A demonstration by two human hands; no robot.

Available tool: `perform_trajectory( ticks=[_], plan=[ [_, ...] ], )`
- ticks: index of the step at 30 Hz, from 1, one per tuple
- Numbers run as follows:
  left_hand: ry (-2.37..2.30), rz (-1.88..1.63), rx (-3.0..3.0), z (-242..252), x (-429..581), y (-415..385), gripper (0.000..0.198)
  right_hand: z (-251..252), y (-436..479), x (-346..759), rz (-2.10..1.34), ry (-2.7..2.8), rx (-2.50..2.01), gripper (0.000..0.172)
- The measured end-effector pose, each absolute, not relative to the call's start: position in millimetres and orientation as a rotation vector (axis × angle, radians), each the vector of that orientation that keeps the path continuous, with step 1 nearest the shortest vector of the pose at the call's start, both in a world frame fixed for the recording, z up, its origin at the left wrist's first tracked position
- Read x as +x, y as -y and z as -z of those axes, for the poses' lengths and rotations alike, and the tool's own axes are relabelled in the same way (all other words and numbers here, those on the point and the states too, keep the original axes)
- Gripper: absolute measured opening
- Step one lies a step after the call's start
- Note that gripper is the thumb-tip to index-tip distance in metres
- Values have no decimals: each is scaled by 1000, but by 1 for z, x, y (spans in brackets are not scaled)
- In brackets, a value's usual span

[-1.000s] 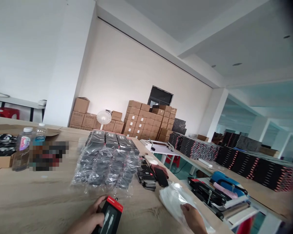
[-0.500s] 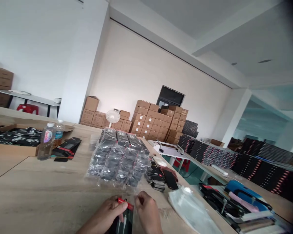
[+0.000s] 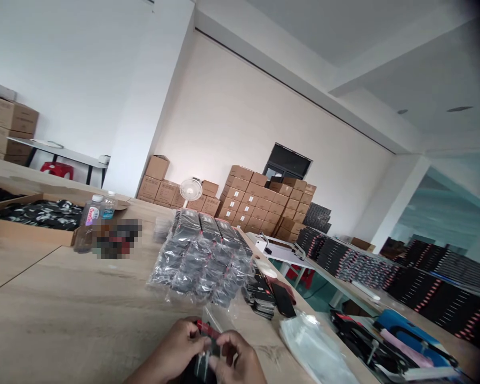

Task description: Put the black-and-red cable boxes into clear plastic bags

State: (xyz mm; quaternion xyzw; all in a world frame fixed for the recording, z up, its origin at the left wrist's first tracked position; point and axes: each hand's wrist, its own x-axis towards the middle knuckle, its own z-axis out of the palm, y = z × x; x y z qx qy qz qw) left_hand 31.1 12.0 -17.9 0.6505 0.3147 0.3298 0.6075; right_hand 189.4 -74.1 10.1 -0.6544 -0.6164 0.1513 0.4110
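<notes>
At the bottom edge, my left hand (image 3: 178,346) grips a black cable box with a red top (image 3: 205,341). My right hand (image 3: 236,360) pinches the same box from the right, with a clear plastic sleeve (image 3: 216,322) at its top. Both hands meet over the wooden table (image 3: 64,314). Just beyond them lie rows of bagged black boxes (image 3: 202,256). A stack of clear bags (image 3: 316,352) lies to the right of my right hand.
Two water bottles (image 3: 88,226) and a cardboard tray of dark items (image 3: 32,221) stand at the left. A small pile of black boxes (image 3: 264,296) lies near the table's right edge. Stacked cartons (image 3: 260,202) and a white fan (image 3: 191,190) stand at the back wall.
My right hand left the stack of clear bags and came to the cable box. Both hands now hold it together, with a clear sleeve at its top. The view swung right.
</notes>
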Motion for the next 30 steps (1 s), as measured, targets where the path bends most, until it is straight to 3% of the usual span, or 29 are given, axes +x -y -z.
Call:
perform_trajectory(
  ticks=[3, 9, 15, 19, 25, 30],
  plan=[
    [-705, -770, 1546, 16, 31, -8, 29, 3, 83, 186, -315, 1649, -1714, 4],
    [-601, -674, 1523, 11, 26, -3, 19, 20, 82, 183, -321, 1522, -1723, 9],
    [-587, -684, 1570, 9, 23, -6, 11, 16, 83, 193, -570, 1275, -1623, 38],
    [-554, -654, 1612, 7, 21, -7, 10, 16, 85, 196, -428, 1133, -1587, 48],
    [-576, -613, 1672, -2, 16, -3, 7, 35, 79, 191, -108, 1322, -1602, 37],
    [-538, -609, 1679, 7, 15, -6, 4, -1, 87, 219, 78, 1160, -1619, 48]
  ],
)
